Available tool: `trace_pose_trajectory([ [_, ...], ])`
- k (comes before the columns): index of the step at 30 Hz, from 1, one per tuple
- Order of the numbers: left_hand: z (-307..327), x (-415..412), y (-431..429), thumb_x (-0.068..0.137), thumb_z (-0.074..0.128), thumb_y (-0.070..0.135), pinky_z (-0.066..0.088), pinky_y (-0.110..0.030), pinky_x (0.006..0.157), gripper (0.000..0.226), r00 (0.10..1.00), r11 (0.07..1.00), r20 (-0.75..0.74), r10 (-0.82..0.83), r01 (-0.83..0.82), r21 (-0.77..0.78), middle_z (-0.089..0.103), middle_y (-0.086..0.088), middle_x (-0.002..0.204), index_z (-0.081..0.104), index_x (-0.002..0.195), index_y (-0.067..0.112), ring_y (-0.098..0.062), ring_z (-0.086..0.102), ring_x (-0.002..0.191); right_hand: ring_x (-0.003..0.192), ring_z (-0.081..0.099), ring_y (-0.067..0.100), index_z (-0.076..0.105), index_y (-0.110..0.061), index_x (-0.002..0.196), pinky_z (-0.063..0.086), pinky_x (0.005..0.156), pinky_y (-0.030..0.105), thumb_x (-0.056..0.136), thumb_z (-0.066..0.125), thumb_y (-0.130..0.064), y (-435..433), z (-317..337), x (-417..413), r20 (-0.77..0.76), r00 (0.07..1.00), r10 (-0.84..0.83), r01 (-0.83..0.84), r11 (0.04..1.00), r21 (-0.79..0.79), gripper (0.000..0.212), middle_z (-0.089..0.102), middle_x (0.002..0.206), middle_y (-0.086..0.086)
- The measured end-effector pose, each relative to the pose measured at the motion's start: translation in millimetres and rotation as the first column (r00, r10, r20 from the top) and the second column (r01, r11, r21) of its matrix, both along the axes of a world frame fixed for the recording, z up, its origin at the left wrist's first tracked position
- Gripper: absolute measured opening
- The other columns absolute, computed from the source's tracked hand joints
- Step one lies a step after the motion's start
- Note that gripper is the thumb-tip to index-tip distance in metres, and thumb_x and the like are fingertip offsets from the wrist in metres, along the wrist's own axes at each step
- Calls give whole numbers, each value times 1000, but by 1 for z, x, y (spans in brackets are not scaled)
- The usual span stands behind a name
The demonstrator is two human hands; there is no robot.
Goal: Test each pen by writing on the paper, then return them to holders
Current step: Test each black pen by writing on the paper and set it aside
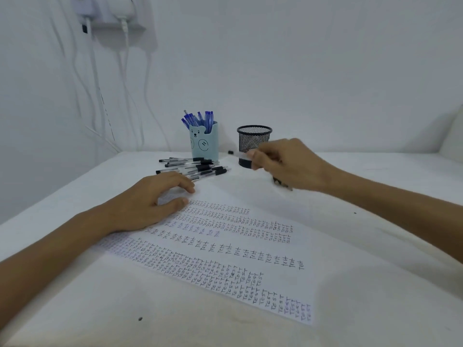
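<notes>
A white sheet of paper (225,249) covered in rows of the word "TEST" lies on the table. My left hand (147,204) rests flat on its far left corner, fingers relaxed. My right hand (285,162) holds a clear black-capped pen (236,153) in front of the black mesh holder (253,139); the pen is blurred and lies roughly level, its black end pointing left. A pale blue bear holder (204,144) stands further left with several blue pens (199,119) in it. Several black pens (194,167) lie in a loose pile before it.
The table (375,221) has a white cloth over it with a few dark specks. White cables (125,83) hang down the wall at the back left from a socket shelf (112,18). A white cushion edge (453,136) shows at the far right.
</notes>
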State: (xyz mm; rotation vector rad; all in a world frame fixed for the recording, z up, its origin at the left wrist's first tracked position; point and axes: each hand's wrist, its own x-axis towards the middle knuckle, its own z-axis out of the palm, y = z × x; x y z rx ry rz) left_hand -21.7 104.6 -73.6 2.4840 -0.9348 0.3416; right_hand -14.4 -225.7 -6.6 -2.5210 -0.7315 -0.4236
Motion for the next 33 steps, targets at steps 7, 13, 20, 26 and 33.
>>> trace_pose_trajectory([
  [7, 0, 0, 0, 95, 53, 55, 44, -15, 102, 40, 1000, 1000, -6, -9, 9, -5, 64, 21, 131, 64, 126, 31, -2, 60, 124, 59, 70, 20, 70, -11, 97, 39, 42, 20, 105, 48, -27, -45, 30, 41, -195, 909, -368, 380, 925, 27, 28, 60, 71, 2],
  [13, 0, 0, -1, 94, 53, 57, 43, -14, 102, 41, 1000, 1000, -31, 4, -4, -4, 64, 24, 130, 63, 126, 35, -1, 59, 125, 56, 55, 26, 66, 4, 68, 38, 43, 22, 100, 55, -30, -71, 4, 74, -194, 832, -520, 526, 850, -27, 47, 64, 62, 17],
  [20, 2, -4, -2, 95, 53, 56, 43, -13, 102, 39, 999, 1000, -35, -1, 1, -5, 65, 22, 130, 64, 125, 34, -2, 60, 124, 76, 68, 41, 69, 14, 92, 60, 66, 39, 94, 56, -18, -72, -20, 83, -148, 844, -515, 516, 856, -33, 35, 71, 83, 32],
  [26, 2, -4, -2, 95, 52, 57, 45, -17, 104, 41, 1000, 1000, -30, 3, -3, 5, 64, 23, 131, 64, 126, 34, -1, 59, 125, 105, 64, 42, 63, 11, 115, 54, 79, 40, 97, 57, -22, -73, -27, 84, -101, 848, -520, 518, 854, -48, 38, 71, 104, 30],
  [33, 2, -3, -2, 95, 52, 57, 46, -23, 105, 41, 1000, 1000, -26, 1, -1, -2, 63, 23, 131, 63, 126, 34, -1, 59, 125, 89, 68, 39, 70, 4, 98, 47, 63, 33, 97, 53, -27, -71, -24, 81, -61, 841, -538, 535, 843, -62, 36, 74, 88, 22],
])
